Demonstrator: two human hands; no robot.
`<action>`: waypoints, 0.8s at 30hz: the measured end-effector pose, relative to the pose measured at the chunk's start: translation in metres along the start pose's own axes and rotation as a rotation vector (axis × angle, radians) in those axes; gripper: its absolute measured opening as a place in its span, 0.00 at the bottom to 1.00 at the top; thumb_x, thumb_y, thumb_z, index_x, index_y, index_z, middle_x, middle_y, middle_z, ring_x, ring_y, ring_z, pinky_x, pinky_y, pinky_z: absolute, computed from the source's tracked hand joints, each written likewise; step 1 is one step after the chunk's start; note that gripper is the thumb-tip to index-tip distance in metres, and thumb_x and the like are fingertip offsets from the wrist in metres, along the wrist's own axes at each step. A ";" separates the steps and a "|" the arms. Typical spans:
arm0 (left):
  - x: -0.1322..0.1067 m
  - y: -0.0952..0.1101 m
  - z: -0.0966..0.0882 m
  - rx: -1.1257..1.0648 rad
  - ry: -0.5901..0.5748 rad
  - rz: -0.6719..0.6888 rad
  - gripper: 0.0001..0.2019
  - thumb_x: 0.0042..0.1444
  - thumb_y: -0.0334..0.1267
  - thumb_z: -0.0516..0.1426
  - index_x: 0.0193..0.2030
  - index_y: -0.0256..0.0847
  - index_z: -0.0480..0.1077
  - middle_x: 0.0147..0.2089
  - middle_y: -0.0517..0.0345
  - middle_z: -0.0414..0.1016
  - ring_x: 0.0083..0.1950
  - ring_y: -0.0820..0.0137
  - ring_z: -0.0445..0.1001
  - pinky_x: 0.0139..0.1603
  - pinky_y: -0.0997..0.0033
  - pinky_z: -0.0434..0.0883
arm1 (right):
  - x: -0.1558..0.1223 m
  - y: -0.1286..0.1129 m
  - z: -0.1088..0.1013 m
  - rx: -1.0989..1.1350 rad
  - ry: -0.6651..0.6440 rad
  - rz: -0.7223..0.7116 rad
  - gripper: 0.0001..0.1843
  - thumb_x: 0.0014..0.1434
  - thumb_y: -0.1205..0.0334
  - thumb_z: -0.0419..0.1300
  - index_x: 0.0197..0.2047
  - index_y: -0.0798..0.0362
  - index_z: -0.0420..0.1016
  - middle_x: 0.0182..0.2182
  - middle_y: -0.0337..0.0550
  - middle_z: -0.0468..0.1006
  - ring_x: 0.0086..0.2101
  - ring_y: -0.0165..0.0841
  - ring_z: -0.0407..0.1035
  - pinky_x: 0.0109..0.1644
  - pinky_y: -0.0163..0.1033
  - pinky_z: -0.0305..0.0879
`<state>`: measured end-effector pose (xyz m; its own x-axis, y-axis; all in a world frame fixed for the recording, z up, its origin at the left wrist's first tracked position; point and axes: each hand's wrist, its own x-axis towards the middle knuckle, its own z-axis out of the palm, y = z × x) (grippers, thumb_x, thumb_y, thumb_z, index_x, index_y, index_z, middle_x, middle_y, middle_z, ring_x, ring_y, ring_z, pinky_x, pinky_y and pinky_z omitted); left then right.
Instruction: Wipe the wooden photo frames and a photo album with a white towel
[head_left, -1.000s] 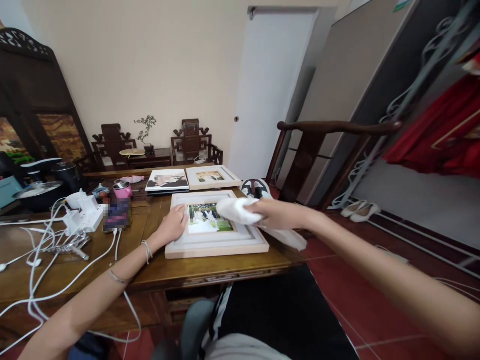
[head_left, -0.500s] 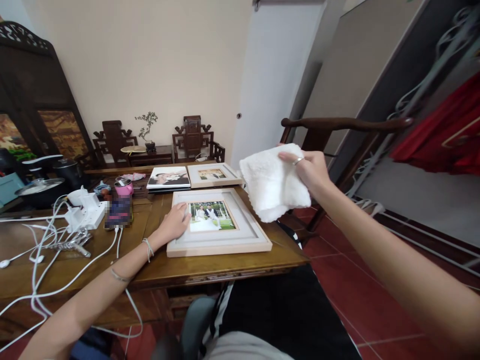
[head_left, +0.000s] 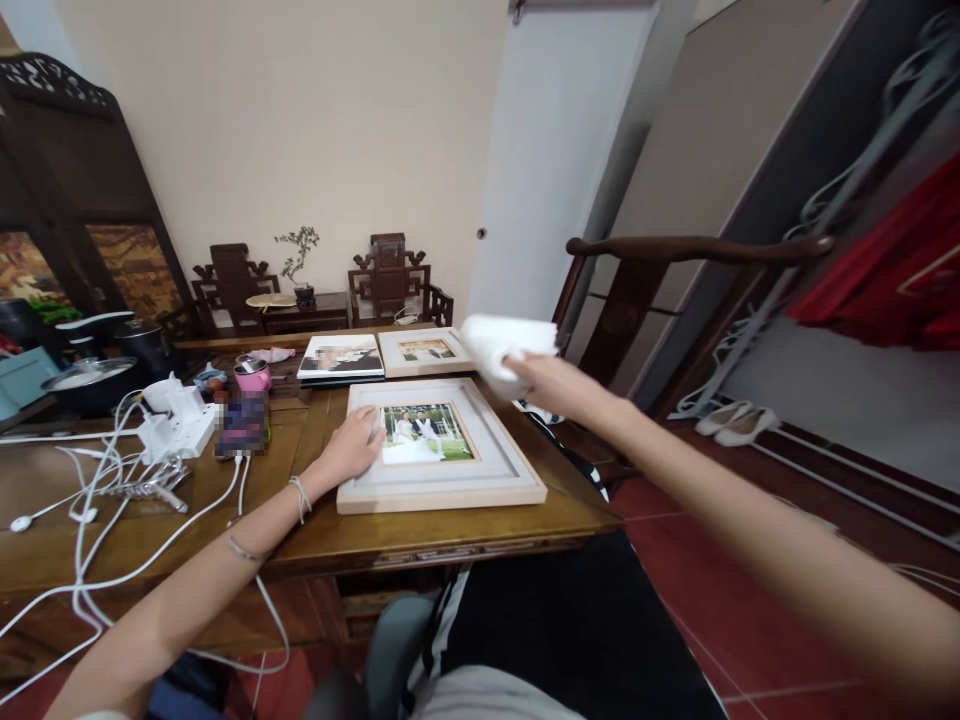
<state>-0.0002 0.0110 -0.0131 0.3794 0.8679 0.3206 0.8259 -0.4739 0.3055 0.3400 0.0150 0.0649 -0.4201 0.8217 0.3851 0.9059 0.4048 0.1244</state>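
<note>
A light wood picture frame [head_left: 442,499] with a photo of two people lies flat near the front edge of the wooden table [head_left: 285,540]. My left hand [head_left: 352,443] rests on the left side of this frame, fingers stretched beside the photo. Above the frame's far right corner, my right hand [head_left: 536,372] grips a white cloth [head_left: 510,335], which is folded over and blurred by motion. The cloth's lower edge is close to the frame, but I cannot tell whether they touch.
Behind lie a second picture frame [head_left: 420,350] and a stack with a photo panel [head_left: 341,357]. To the left are a phone [head_left: 241,424], a white power strip [head_left: 187,425], tangled cables, a pink cup [head_left: 252,375] and a lidded pan [head_left: 90,385]. A wooden chair [head_left: 622,310] stands right.
My right hand has moved left and down with the cloth, which has swung from hanging spread out to folded over. My left hand stays on the picture frame.
</note>
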 end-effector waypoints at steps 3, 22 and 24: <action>-0.001 0.000 -0.001 0.002 0.000 0.005 0.22 0.62 0.43 0.46 0.60 0.35 0.61 0.65 0.41 0.61 0.66 0.58 0.59 0.65 0.54 0.60 | 0.007 -0.029 0.021 0.053 -0.158 -0.096 0.28 0.47 0.76 0.52 0.53 0.55 0.70 0.43 0.54 0.76 0.39 0.41 0.71 0.43 0.42 0.63; 0.000 0.003 -0.001 0.005 -0.017 0.014 0.23 0.61 0.43 0.47 0.60 0.32 0.60 0.66 0.39 0.59 0.67 0.55 0.57 0.65 0.52 0.60 | -0.026 -0.068 -0.058 0.079 -0.249 -0.057 0.35 0.45 0.82 0.48 0.55 0.52 0.69 0.42 0.52 0.75 0.38 0.40 0.70 0.38 0.40 0.64; 0.000 0.003 -0.002 0.013 -0.023 0.014 0.23 0.61 0.42 0.47 0.60 0.31 0.60 0.66 0.39 0.59 0.67 0.55 0.57 0.65 0.52 0.60 | -0.004 -0.058 -0.045 0.020 -0.057 -0.050 0.34 0.48 0.82 0.47 0.55 0.51 0.69 0.54 0.54 0.69 0.50 0.47 0.65 0.45 0.47 0.64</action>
<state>0.0014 0.0089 -0.0108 0.4000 0.8647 0.3039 0.8258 -0.4838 0.2896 0.2912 -0.0299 0.0969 -0.4680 0.8215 0.3258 0.8825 0.4536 0.1240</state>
